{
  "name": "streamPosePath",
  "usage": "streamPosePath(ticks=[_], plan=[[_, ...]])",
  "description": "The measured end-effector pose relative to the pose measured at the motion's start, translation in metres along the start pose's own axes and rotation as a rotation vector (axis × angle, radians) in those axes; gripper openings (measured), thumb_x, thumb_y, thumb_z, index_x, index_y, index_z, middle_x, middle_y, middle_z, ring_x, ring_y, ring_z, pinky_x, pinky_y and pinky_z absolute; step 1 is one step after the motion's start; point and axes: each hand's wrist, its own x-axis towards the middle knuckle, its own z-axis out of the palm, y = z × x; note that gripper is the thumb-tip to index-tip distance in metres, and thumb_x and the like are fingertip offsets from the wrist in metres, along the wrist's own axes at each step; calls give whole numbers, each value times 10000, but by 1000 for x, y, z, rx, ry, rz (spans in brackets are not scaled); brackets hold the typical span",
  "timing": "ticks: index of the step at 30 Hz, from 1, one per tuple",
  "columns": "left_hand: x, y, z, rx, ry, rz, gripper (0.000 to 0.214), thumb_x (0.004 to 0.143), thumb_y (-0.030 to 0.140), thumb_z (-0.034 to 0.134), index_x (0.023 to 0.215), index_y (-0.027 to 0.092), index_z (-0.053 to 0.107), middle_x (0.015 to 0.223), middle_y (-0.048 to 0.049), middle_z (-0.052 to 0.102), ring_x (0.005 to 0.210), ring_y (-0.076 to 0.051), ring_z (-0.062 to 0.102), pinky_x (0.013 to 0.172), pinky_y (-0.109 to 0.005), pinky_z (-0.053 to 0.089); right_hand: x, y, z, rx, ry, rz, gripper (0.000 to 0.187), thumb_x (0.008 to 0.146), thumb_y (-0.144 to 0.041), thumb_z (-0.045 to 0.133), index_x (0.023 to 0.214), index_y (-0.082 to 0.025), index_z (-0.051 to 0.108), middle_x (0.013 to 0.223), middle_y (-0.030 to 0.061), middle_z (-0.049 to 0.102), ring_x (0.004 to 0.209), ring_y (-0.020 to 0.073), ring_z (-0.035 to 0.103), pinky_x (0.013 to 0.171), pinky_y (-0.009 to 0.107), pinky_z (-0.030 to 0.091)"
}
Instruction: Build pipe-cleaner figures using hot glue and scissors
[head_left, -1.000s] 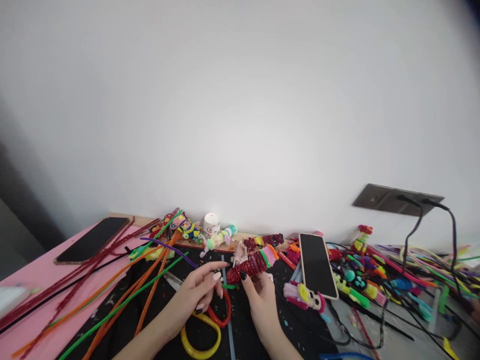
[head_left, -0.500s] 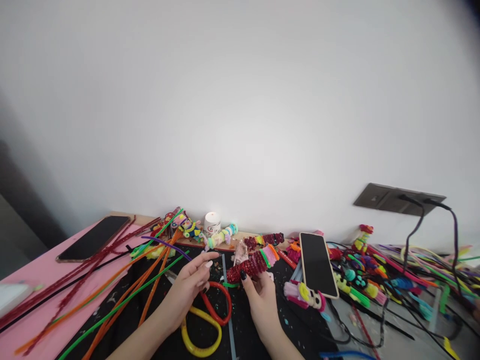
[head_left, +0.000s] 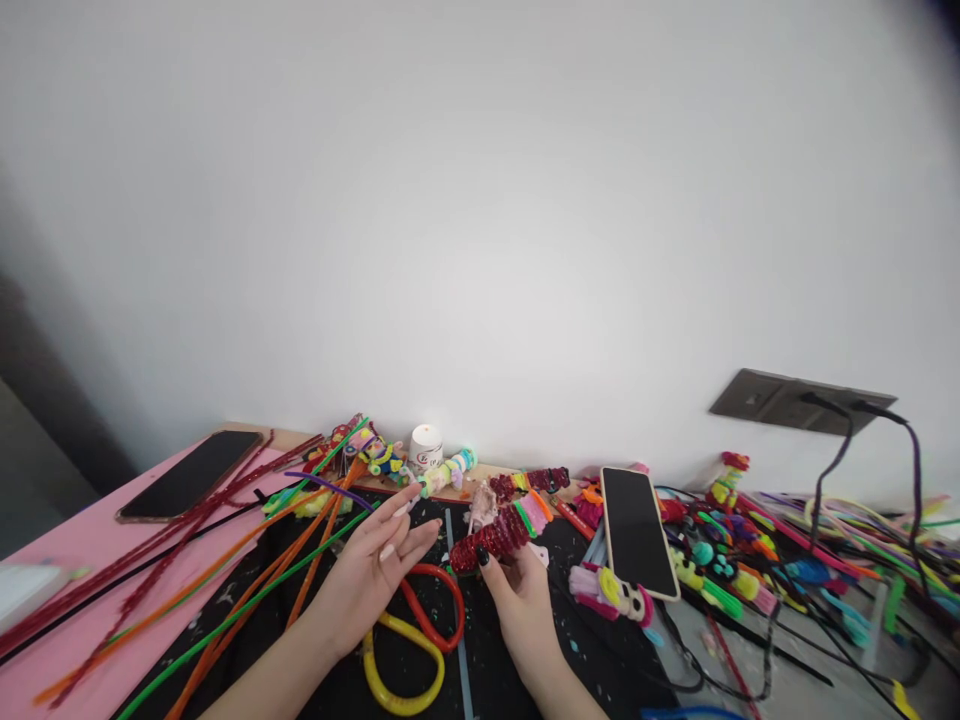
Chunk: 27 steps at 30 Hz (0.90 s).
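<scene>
My right hand is closed on a red glittery coiled pipe-cleaner piece with green, pink and orange coils at its far end. It holds the piece just above the black mat. My left hand is open, fingers stretched out and palm turned inward, a little left of the piece and holding nothing. Under and between my hands lie scissors with a red loop and a yellow loop. Long orange and green pipe cleaners lie left of my left hand.
A phone lies right of my hands, another phone on the pink sheet at left. Small pipe-cleaner figures and a white jar line the wall. A tangle of coloured pipe cleaners and black cables fills the right side.
My left hand has drawn away from the red piece to the left and opened, its palm turning upward. My right hand has kept hold of the piece, nearly still.
</scene>
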Motion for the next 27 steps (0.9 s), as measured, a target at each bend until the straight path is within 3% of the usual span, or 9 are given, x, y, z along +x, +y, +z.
streamPosePath(ticks=[2,4,7,9,12,15,19,23,27], plan=[[-1,0,1,-38,-20,-15,418,797,113,576,1208,175,530,459,89,464,576,-91,592,918,-345,437,0,0,0,4,-11,6,238,783,-346,586,912,-146,596,774,60,620,739,219,595,627,300,485],[-2,0,2,-55,-24,-41,400,818,97,551,1212,161,526,452,111,380,425,-29,434,858,-321,467,0,0,0,8,-15,10,236,784,-346,583,911,-147,590,778,58,616,747,220,594,633,302,484],[-3,0,2,-12,-23,-76,376,837,134,542,1212,154,522,492,110,324,402,-17,319,635,-232,484,1,0,0,13,-22,13,234,790,-346,578,915,-148,583,778,59,616,753,222,594,641,304,483],[-4,-1,2,31,-31,-88,379,836,165,552,1214,161,519,515,105,304,403,-20,279,484,-168,397,1,-1,0,10,-23,11,233,791,-345,577,915,-148,583,788,63,621,755,223,594,640,304,483],[-3,-2,0,75,-46,-85,386,831,188,559,1214,180,516,534,96,318,407,-26,261,410,-148,286,2,-2,-1,0,-21,11,233,793,-348,572,908,-146,586,787,68,623,758,226,594,638,303,483],[-1,-4,-1,101,-42,-52,393,832,216,550,1221,192,505,603,63,442,452,-43,354,444,-167,335,2,-3,-1,0,-15,7,251,791,-352,575,928,-142,589,807,75,630,760,227,595,632,301,484],[1,-3,0,141,-37,-38,439,837,227,527,1267,205,445,830,-25,594,652,-118,545,602,-255,467,1,-2,-2,-9,-16,6,262,792,-363,574,932,-141,586,830,81,633,753,222,595,637,302,485],[-2,-1,2,194,-34,-39,461,855,233,496,1303,231,388,1062,-91,608,800,-184,616,712,-340,502,1,0,-2,-5,-21,4,282,797,-371,569,961,-142,580,863,88,636,756,220,595,645,305,487],[-4,0,5,253,-3,-44,495,855,218,493,1325,257,340,1225,-111,551,871,-209,640,720,-332,518,1,1,-2,-6,-21,8,299,796,-374,571,986,-143,578,874,90,635,755,218,595,643,303,486]])
